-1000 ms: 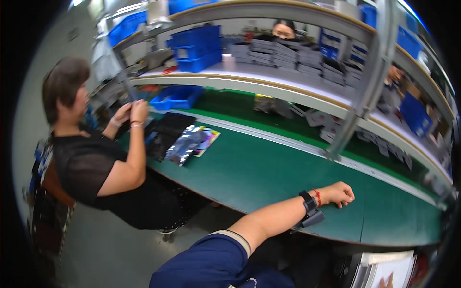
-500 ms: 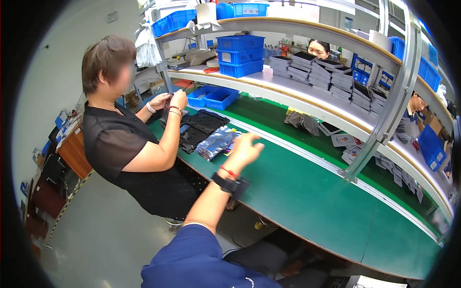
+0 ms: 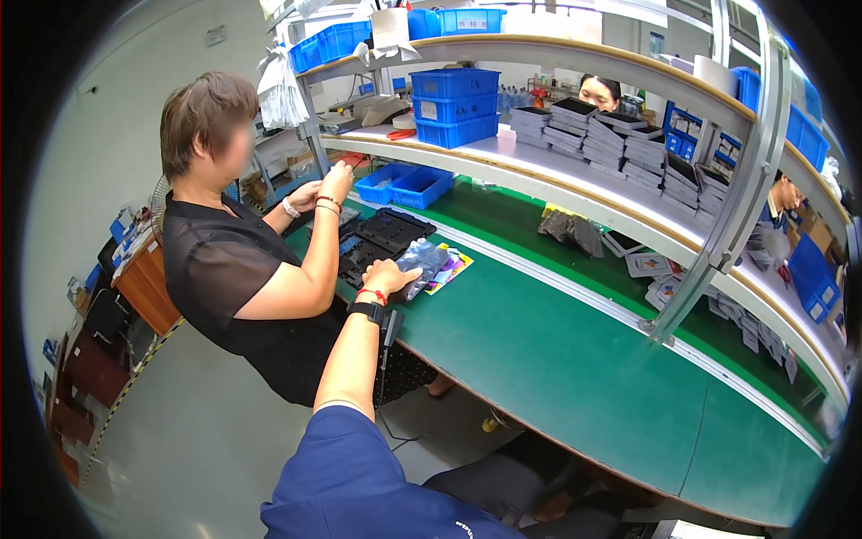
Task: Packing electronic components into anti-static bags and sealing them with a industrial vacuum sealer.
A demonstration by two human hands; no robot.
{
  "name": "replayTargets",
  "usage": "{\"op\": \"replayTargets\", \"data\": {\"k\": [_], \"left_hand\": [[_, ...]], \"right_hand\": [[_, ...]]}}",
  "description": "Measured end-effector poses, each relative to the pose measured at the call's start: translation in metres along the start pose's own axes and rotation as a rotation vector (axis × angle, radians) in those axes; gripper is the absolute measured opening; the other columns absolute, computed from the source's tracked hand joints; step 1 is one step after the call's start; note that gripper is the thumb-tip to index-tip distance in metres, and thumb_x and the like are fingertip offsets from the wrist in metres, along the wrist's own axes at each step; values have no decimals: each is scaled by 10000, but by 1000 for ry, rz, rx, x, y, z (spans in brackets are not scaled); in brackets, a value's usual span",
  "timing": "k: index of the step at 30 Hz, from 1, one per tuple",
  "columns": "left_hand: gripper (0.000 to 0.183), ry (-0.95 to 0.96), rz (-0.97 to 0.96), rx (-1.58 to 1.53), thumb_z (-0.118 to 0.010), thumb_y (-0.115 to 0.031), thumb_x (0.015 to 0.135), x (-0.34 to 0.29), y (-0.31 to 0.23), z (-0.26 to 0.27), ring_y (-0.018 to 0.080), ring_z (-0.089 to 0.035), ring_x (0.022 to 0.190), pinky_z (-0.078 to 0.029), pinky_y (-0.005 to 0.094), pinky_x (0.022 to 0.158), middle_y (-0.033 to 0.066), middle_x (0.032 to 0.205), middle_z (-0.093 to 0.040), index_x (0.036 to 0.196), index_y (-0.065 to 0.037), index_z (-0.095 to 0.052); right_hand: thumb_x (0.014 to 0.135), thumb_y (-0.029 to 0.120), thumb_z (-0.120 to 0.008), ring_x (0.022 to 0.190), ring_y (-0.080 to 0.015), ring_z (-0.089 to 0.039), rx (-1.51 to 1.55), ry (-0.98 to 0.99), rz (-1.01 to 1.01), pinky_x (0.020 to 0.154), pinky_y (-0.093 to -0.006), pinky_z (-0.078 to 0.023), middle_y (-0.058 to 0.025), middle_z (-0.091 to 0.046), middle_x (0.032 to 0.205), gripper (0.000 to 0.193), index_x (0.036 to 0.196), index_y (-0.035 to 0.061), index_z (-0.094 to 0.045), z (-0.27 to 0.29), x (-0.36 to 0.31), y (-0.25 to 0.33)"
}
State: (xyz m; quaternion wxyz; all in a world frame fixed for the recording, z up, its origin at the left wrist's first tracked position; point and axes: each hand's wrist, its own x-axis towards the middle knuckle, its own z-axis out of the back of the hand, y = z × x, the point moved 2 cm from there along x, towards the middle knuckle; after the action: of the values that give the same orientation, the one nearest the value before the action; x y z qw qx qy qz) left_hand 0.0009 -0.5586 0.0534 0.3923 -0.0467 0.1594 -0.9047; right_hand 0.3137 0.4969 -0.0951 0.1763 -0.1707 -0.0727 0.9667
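Note:
My left hand [image 3: 386,278] reaches across the green bench, its fingers closed on a shiny silver-grey antistatic bag [image 3: 426,260]. The bag's contents cannot be made out. Beneath its right edge a yellow and purple printed sheet [image 3: 456,268] sticks out. Black plastic trays [image 3: 388,230] lie just beyond my hand. On my wrist are a red cord and a black strap with a small dark box [image 3: 391,327]. My right hand is out of view.
A co-worker [image 3: 242,260] stands at the left, both hands raised over the trays. Blue bins [image 3: 422,187] sit behind. Above the bench [image 3: 575,359], a shelf carries stacked flat boxes [image 3: 611,144] and blue crates [image 3: 455,108]. A metal post [image 3: 718,225] rises at right.
My left hand has come down and leftward from above the bench and closed on the antistatic bag. The bag has shifted, and more of the printed sheet shows.

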Motion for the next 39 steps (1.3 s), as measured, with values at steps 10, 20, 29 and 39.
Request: {"op": "replayTargets", "data": {"k": [10,20,29,39], "left_hand": [[920,179,-90,-2,-677,-706,562,17,5,8,299,-582,1061,-439,369,915,208,1135,-594,1079,51,-608],[1075,244,27,134,-688,-745,502,12,-12,3,318,-419,1246,-346,397,1010,183,1320,-463,1264,-14,-490],[1126,238,14,91,-700,-746,476,5,-9,5,327,-403,1258,-330,411,1022,177,1353,-426,1292,-9,-454],[1294,83,-114,125,-749,-682,482,13,-3,1,324,-422,1240,-344,355,1026,231,1360,-388,1384,62,-192]], "right_hand": [[899,356,-419,1065,-447,-513,236,80,-294,991,-494,-364,-322,-360,1317,572,1417,236,-209,76,-31,80],[877,449,-441,1072,-476,-495,91,57,-159,983,-503,-375,-316,-296,1365,642,1426,241,-182,36,-18,39],[707,188,-646,1007,-464,-541,-1,-1,-75,932,-501,-443,-328,-56,1431,822,1409,195,-220,-1,2,10],[815,225,-523,1016,-464,-537,27,56,-145,925,-506,-436,-323,-82,1430,674,1414,221,-214,37,-13,45]]}}
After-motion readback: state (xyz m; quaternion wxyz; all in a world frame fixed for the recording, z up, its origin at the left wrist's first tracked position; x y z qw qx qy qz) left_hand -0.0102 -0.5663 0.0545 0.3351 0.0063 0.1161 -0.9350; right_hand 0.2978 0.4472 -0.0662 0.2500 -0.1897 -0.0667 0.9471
